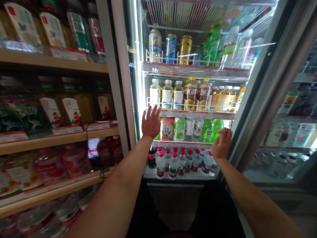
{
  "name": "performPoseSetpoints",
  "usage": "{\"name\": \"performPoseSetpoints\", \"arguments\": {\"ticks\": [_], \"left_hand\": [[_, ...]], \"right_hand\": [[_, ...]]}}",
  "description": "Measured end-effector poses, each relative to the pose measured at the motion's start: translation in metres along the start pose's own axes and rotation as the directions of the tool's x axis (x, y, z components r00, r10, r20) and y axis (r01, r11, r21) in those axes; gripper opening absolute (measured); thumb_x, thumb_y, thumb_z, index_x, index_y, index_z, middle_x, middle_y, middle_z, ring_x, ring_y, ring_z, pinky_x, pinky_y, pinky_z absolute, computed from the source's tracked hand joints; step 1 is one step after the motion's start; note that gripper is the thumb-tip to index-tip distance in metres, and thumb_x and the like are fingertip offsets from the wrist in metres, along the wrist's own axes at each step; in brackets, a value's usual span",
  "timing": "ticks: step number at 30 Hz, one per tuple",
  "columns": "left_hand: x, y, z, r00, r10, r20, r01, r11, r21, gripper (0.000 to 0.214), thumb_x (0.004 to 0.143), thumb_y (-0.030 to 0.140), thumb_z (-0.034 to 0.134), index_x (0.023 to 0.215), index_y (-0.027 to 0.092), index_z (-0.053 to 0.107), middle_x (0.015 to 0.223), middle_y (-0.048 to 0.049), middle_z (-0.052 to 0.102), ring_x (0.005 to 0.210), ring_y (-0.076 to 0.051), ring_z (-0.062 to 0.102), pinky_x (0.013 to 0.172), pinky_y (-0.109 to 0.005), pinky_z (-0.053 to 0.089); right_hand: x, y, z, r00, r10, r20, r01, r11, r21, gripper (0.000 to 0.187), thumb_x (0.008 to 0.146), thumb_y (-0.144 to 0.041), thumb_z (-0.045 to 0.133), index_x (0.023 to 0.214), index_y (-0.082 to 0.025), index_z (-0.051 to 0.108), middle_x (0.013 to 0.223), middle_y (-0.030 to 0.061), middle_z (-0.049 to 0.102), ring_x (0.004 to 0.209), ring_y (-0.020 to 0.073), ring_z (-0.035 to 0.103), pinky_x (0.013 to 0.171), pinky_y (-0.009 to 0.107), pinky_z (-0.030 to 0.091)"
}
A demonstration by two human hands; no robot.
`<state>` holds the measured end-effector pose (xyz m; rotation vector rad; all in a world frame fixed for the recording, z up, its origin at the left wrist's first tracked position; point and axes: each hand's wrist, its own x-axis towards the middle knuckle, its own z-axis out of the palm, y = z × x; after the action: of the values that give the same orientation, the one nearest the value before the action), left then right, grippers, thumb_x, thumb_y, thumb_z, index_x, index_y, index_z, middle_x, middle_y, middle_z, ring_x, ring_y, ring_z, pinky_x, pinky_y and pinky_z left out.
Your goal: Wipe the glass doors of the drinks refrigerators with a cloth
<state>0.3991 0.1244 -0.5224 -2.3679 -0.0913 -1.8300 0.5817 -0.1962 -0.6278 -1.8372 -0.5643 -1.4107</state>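
My left hand [151, 123] is raised in front of the lit drinks cooler, fingers spread and nothing in them. It covers the left end of the third shelf, beside a pink-labelled drink [167, 129] and a green one [179, 129]. At the right end of that shelf is my right hand [222, 145], its fingers bent away from me. Their tips are blurred and hidden, so whether they touch or hold anything cannot be seen. Close to it stand green bottles [207, 131] and a white label with dark writing [229, 124].
Above are tea bottles [178, 95] and cans [170, 48]; below, red-capped bottles [173, 164]. A metal door frame [269, 99] borders the right. Wooden shelves [56, 64] of drinks stand at left, with a small bright pixelated patch [93, 147] on them.
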Motion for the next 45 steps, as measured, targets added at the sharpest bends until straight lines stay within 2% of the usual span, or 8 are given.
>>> {"name": "performPoseSetpoints", "arguments": {"ticks": [4,9,16,20,24,29,39,45], "left_hand": [[0.0,0.0,0.0,1.0,-0.003,0.009,0.003,1.0,0.001,0.054,0.099,0.022,0.035,0.153,0.02,0.041,0.159,-0.0069,0.037,0.154,-0.022,0.014,0.128,-0.049,0.009],[0.001,0.001,-0.001,1.0,-0.005,0.024,0.005,1.0,0.013,0.054,0.099,0.022,0.035,0.153,0.019,0.04,0.159,-0.0065,0.036,0.154,-0.022,0.013,0.129,-0.048,0.009],[0.0,0.001,-0.001,1.0,0.013,0.006,-0.013,0.999,0.031,0.054,0.099,0.021,0.036,0.153,0.02,0.04,0.159,-0.0062,0.037,0.154,-0.022,0.013,0.128,-0.048,0.011],[0.0,0.0,-0.001,1.0,0.0,0.022,0.0,1.0,0.016,0.055,0.099,0.021,0.036,0.154,0.021,0.039,0.16,-0.0054,0.036,0.154,-0.022,0.012,0.129,-0.049,0.01],[0.0,0.0,0.0,1.0,0.019,-0.004,-0.018,0.999,0.042,0.055,0.099,0.021,0.036,0.154,0.02,0.039,0.16,-0.0054,0.036,0.154,-0.022,0.012,0.129,-0.048,0.01],[-0.001,0.0,0.001,0.998,0.049,-0.038,-0.047,0.997,0.059,0.054,0.099,0.02,0.037,0.153,0.018,0.039,0.159,-0.0064,0.037,0.154,-0.021,0.011,0.129,-0.046,0.01],[0.0,0.0,0.0,1.0,0.007,0.001,-0.007,1.0,0.017,0.054,0.098,0.021,0.036,0.153,0.02,0.04,0.159,-0.0056,0.037,0.154,-0.022,0.013,0.129,-0.048,0.01],[0.0,0.001,-0.001,1.0,0.006,0.013,-0.006,1.0,0.014,0.054,0.099,0.021,0.036,0.153,0.019,0.04,0.159,-0.0064,0.037,0.154,-0.022,0.012,0.129,-0.049,0.011]], "right_hand": [[-0.029,0.0,0.004,0.995,0.09,0.031,-0.091,0.996,0.023,0.06,0.102,-0.033,0.028,0.16,-0.017,0.026,0.163,0.0205,0.023,0.153,0.0361,0.018,0.119,0.065,0.027],[-0.071,0.001,0.014,0.972,0.228,0.062,-0.231,0.972,0.052,0.063,0.1,-0.032,0.03,0.157,-0.004,0.027,0.162,0.0253,0.021,0.153,0.0366,0.016,0.12,0.064,0.023],[-0.12,0.002,0.015,0.951,0.281,0.13,-0.292,0.954,0.069,0.064,0.101,-0.032,0.029,0.157,-0.003,0.023,0.163,0.0254,0.016,0.154,0.0367,0.012,0.122,0.062,0.021],[-0.128,0.005,0.016,0.944,0.3,0.139,-0.31,0.949,0.063,0.064,0.1,-0.031,0.03,0.158,-0.003,0.023,0.164,0.0237,0.016,0.154,0.0357,0.012,0.123,0.06,0.02],[-0.13,0.005,0.018,0.938,0.313,0.146,-0.325,0.943,0.067,0.065,0.1,-0.031,0.03,0.156,0.0,0.024,0.163,0.0258,0.016,0.154,0.0356,0.011,0.124,0.06,0.02],[-0.135,0.005,0.021,0.935,0.328,0.137,-0.34,0.938,0.072,0.065,0.1,-0.03,0.03,0.158,-0.003,0.021,0.164,0.0237,0.016,0.154,0.0346,0.011,0.124,0.06,0.02],[-0.157,0.005,0.026,0.938,0.298,0.178,-0.314,0.947,0.069,0.067,0.099,-0.026,0.029,0.161,-0.005,0.01,0.165,0.0226,0.01,0.155,0.0341,0.006,0.123,0.061,0.019],[-0.175,0.003,0.026,0.936,0.258,0.239,-0.278,0.959,0.054,0.069,0.1,-0.027,0.03,0.161,-0.008,0.004,0.165,0.0235,0.006,0.154,0.0371,0.004,0.121,0.066,0.021]]}}
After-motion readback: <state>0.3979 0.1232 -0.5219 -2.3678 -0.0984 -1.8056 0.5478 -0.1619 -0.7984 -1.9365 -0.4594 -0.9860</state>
